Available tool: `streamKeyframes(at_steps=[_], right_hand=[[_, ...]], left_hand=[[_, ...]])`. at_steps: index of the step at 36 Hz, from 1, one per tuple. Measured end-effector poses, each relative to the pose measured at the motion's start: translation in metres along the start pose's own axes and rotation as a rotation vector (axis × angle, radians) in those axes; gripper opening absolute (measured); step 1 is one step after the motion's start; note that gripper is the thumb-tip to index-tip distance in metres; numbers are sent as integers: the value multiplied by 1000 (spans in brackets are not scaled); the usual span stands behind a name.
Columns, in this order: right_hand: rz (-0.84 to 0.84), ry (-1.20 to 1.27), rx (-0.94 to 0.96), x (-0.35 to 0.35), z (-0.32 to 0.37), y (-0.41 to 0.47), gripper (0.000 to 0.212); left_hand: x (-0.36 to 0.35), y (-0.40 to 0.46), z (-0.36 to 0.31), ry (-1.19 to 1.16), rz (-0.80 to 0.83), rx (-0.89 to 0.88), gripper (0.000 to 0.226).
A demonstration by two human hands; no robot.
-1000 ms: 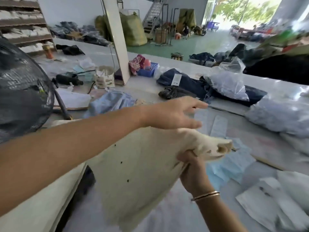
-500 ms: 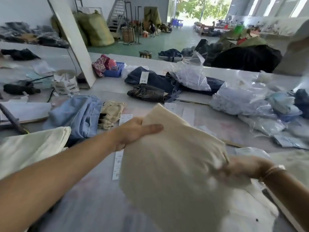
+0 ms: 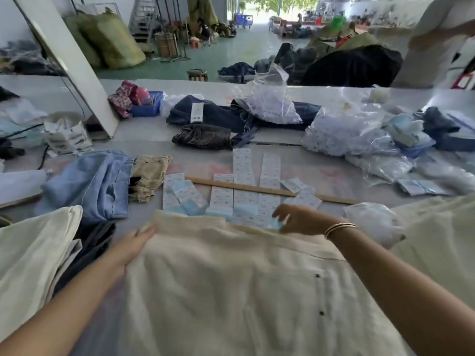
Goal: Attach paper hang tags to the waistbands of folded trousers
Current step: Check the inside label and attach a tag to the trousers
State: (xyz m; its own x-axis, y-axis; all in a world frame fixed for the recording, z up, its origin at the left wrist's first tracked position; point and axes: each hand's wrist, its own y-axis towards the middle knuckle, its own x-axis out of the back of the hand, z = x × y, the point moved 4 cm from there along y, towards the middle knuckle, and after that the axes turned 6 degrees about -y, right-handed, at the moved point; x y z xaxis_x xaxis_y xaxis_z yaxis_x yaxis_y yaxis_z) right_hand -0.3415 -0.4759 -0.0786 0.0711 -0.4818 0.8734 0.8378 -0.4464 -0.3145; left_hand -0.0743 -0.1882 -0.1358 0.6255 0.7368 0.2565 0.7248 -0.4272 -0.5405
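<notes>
While the cream trousers (image 3: 231, 278) are laid flat on the desk (image 3: 144, 132), pinned by the left hand (image 3: 133, 244), a tag gets reached for among the hang tags (image 3: 244, 194) by the right hand (image 3: 298, 218), fingers loosely spread, empty, so next it'll probably need pinching up.

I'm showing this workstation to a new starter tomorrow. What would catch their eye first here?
First, the cream trousers spread across the near table, with the left hand resting on their far left corner. Just beyond, the right hand reaches over rows of paper tags laid across a wooden ruler. Behind these lie dark jeans already bearing a white tag, and clear bags to the right.
</notes>
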Motion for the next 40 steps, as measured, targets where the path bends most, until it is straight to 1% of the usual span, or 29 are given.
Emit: streamKeyframes(at_steps=[1, 2, 3, 5, 7, 9, 11, 12, 13, 15, 16, 17, 18, 20, 21, 23, 24, 25, 26, 27, 28, 29, 30, 31, 32, 33, 34, 38, 40], right_hand=[[-117, 61, -13, -2, -5, 2, 37], [-211, 141, -39, -4, -12, -1, 34], [-273, 221, -85, -8, -23, -7, 31], [-343, 299, -191, -23, -48, -24, 26], [-348, 340, -339, -48, -77, -47, 23], [-283, 383, -538, -84, -102, -71, 24], [-166, 417, -718, -123, -119, -93, 26], [-114, 428, -776, -138, -122, -102, 28], [-101, 458, -823, -150, -122, -108, 31], [-163, 571, -872, -163, -120, -113, 42], [-187, 611, -882, -165, -119, -112, 49], [-177, 646, -888, -164, -117, -111, 52], [-140, 691, -881, -163, -115, -108, 49], [-55, 815, -827, -156, -107, -101, 35], [-39, 893, -779, -151, -99, -99, 30], [-69, 1039, -651, -137, -78, -93, 25], [-100, 1071, -576, -130, -65, -90, 24], [-131, 1081, -505, -123, -50, -87, 23], [-168, 1056, -450, -119, -36, -85, 23], [-208, 1014, -410, -117, -20, -83, 22], [-248, 985, -376, -117, -6, -82, 20], [-288, 980, -347, -117, 7, -83, 16], [-329, 996, -329, -119, 19, -83, 13], [-369, 1023, -319, -121, 27, -85, 11], [-407, 1057, -317, -122, 34, -86, 12], [-432, 1091, -326, -124, 37, -88, 15], [-446, 1124, -338, -125, 40, -89, 18], [-443, 1262, -375, -126, 45, -94, 27], [-430, 1309, -371, -125, 48, -96, 29]], left_hand=[[7, 12, 12, 182, -137, -50, 37], [9, 20, 26, 329, -215, -59, 40], [7, 27, 41, 458, -242, -42, 44], [-10, 30, 70, 754, -224, -38, 56], [-43, 26, 91, 974, -150, -135, 65], [-87, 16, 107, 1058, -17, -269, 75], [-131, 3, 118, 1095, 141, -377, 77], [-150, -4, 123, 1102, 200, -404, 77], [-166, -10, 129, 1100, 240, -412, 79], [-187, -15, 138, 1115, 247, -391, 89], [-193, -16, 142, 1132, 219, -377, 93], [-195, -16, 144, 1150, 184, -373, 97], [-196, -16, 145, 1165, 153, -376, 98], [-194, -18, 144, 1174, 136, -378, 99], [-193, -20, 141, 1159, 144, -367, 99], [-193, -27, 127, 1111, 171, -323, 94], [-195, -33, 115, 1082, 181, -316, 85], [-198, -40, 102, 1010, 203, -339, 69], [-202, -48, 88, 841, 242, -359, 50], [-206, -57, 74, 578, 298, -359, 32], [-211, -69, 62, 287, 372, -320, 19], [-215, -80, 51, 50, 440, -267, 16], [-217, -89, 42, -116, 477, -233, 20], [-217, -95, 35, -208, 493, -220, 30], [-216, -99, 30, -239, 495, -223, 41], [-215, -100, 27, -244, 491, -232, 50], [-212, -101, 26, -234, 488, -232, 54], [-205, -104, 25, -223, 508, -206, 57], [-204, -105, 26, -196, 485, -203, 55]])
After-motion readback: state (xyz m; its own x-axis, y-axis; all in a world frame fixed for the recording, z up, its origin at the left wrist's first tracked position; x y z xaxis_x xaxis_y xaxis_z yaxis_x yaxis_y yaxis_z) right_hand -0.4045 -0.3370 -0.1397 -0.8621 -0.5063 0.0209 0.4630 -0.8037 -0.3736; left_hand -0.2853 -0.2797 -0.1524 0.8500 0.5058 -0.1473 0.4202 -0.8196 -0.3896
